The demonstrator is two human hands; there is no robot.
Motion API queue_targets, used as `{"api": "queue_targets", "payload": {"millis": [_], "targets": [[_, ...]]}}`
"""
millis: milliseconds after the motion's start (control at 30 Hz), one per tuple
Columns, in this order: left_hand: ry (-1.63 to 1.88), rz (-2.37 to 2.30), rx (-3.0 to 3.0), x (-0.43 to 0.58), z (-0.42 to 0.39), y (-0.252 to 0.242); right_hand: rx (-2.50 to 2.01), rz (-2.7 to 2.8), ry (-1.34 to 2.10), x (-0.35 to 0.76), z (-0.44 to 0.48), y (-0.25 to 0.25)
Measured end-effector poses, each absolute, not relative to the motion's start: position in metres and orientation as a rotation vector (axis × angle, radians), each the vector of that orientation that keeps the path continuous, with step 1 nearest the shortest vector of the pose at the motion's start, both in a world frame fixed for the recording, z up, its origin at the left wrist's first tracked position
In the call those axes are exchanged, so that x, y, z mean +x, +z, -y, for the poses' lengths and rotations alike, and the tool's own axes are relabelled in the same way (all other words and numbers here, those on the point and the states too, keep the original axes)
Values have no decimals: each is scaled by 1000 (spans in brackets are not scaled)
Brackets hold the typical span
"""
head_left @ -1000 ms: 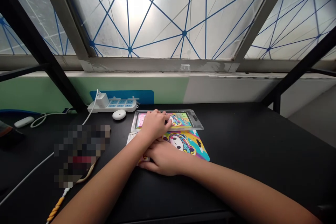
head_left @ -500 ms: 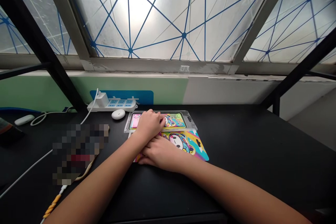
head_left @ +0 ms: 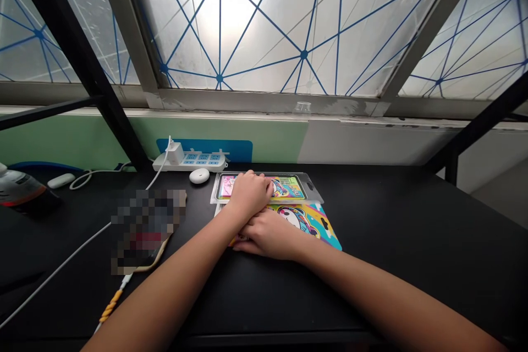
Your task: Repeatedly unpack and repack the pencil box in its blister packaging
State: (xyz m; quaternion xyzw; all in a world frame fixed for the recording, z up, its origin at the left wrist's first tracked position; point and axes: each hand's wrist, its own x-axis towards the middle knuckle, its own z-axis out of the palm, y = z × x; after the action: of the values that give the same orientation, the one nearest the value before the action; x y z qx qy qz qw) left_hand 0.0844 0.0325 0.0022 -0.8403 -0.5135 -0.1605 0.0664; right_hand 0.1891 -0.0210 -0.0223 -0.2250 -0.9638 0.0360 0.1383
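Observation:
My left hand rests across the lower edge of a clear plastic tray that has a colourful printed insert. Its fingers are curled, and whatever lies under them is hidden. Just below it, my right hand lies on a bright cartoon-printed card, its thumb stretched out towards the left. The left wrist crosses over the right fingers and covers most of them. The tray overlaps the card's upper part, and both lie flat on the black desk.
A white power strip with a plugged-in charger stands by the wall. Near it sits a round white case. A blurred-out device with a cable lies left of my forearm. A bottle-like object is at the far left.
The view has turned slightly left, so everything sits further right and more of the bottle-like object shows. My hands have barely moved on the tray and card.

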Motion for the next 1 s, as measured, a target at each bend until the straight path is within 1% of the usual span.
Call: {"api": "queue_targets", "payload": {"millis": [567,767,833,933,1000], "targets": [[-512,1559,-2551,84,-34,0,-722,2741,247,192,29,-14],[-580,1551,-2627,79,-35,2,-672,2739,350,211,25,1],[-578,1551,-2690,74,-36,4,-798,2623,318,225,14,9],[-594,1532,-2797,65,-37,9,-1104,2375,154,252,-9,19],[-634,1516,-2877,58,-39,10,-1292,2379,93,269,-26,20]]}}
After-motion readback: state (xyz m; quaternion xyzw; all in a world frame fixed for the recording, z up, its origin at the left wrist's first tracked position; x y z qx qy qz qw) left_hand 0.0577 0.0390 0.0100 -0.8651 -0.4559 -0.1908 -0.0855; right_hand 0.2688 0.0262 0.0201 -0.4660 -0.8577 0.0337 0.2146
